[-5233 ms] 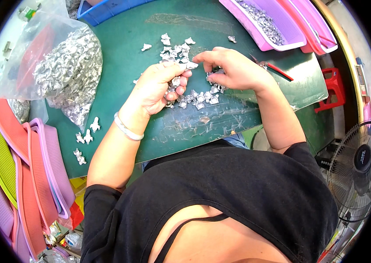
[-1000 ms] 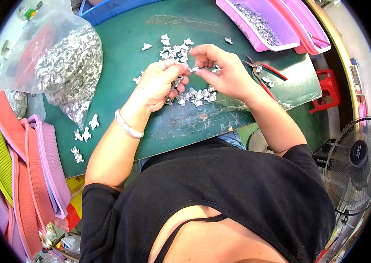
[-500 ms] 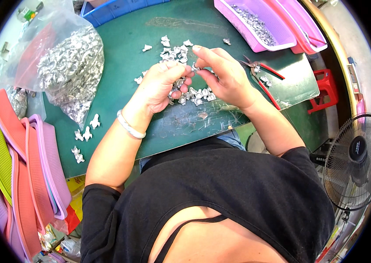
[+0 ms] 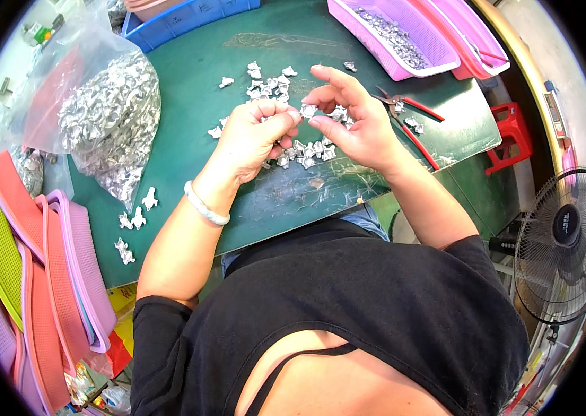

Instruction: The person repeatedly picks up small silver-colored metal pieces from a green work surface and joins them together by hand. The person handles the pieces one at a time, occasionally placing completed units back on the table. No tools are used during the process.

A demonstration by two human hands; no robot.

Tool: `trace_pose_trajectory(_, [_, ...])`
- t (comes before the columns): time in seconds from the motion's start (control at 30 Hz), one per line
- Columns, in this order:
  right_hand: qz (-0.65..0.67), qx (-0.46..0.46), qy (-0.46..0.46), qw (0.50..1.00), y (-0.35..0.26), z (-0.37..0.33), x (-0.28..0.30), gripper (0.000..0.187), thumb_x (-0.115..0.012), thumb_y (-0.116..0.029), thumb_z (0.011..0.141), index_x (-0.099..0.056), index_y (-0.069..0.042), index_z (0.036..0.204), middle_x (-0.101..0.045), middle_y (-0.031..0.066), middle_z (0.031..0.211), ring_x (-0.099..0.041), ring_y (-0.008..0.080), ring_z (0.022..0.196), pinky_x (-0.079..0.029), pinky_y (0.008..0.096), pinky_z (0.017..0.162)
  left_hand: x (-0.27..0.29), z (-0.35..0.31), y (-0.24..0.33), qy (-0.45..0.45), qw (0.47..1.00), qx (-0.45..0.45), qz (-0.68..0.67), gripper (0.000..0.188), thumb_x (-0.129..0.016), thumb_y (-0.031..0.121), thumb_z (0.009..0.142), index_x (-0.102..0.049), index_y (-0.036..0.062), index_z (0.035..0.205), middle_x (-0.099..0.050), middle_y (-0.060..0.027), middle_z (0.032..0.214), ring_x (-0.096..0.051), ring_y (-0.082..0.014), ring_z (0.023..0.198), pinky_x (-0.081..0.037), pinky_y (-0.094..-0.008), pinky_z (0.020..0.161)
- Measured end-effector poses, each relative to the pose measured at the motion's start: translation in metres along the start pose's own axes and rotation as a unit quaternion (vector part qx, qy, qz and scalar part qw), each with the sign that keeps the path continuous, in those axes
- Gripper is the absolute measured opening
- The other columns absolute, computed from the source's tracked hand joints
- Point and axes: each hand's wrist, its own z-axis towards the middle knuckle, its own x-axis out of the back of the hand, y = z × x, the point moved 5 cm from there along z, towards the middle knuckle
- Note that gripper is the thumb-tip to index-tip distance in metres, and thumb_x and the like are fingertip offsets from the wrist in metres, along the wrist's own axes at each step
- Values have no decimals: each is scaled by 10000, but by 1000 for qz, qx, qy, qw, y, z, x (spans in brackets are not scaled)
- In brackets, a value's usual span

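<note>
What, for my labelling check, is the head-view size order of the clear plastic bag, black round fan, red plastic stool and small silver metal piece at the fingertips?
Largest to smallest:
Clear plastic bag
Black round fan
Red plastic stool
Silver metal piece

metal pieces (image 4: 309, 111) gleaming silver. table (image 4: 196, 76) showing dark green, streaking with pale scratches. pliers (image 4: 395, 102) showing red handles. tub (image 4: 196, 15) showing blue. perforated basket (image 4: 438, 68) showing lilac. stool (image 4: 510, 123) gleaming red. shirt (image 4: 348, 291) showing plain black.
</note>
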Motion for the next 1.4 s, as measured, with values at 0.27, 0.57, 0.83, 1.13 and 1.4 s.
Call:
trace_pose_trajectory(0.27, [134,-70,33,988,8,-4,-2,517,-600,16,745,-415,-27,1225,-580,35,891,-507,89,761,-439,229,727,-2,-2,3,-33,998,2,-53,156,-545,159,840,-599,15,867,-563,-25,704,-505,-69,564,-351,-167,426])
trace_pose_trajectory(0.57, [34,-9,38,999,-3,-5,-4,507,-604,27,736,-433,-29,1210,-582,53,861,-519,101,730,-447,232,714,-2,1,-3,-33,998,4,-44,127,-536,175,857,-577,56,840,-554,-7,694,-497,-67,552,-337,-155,412])
trace_pose_trajectory(0.83, [-17,28,46,998,-19,-3,-7,499,-613,43,732,-444,-22,1197,-590,83,860,-580,150,796,-483,280,743,-2,1,-4,-57,995,17,-77,118,-517,162,860,-564,59,825,-554,-13,700,-498,-78,558,-339,-160,411])
trace_pose_trajectory(1.13, [-90,61,59,992,-24,-6,-9,538,-623,34,695,-455,-49,1198,-598,95,855,-589,232,791,-473,315,718,-4,1,-3,-96,990,-4,-101,122,-518,162,857,-549,45,872,-545,-23,720,-479,-72,579,-328,-155,422])
trace_pose_trajectory(1.4, [-123,95,65,986,-30,-9,-11,551,-630,13,673,-461,-58,1192,-600,90,853,-565,264,769,-464,343,677,-5,-2,-1,-91,990,-4,-112,108,-520,146,863,-570,53,838,-560,-15,704,-496,-72,557,-346,-161,425])
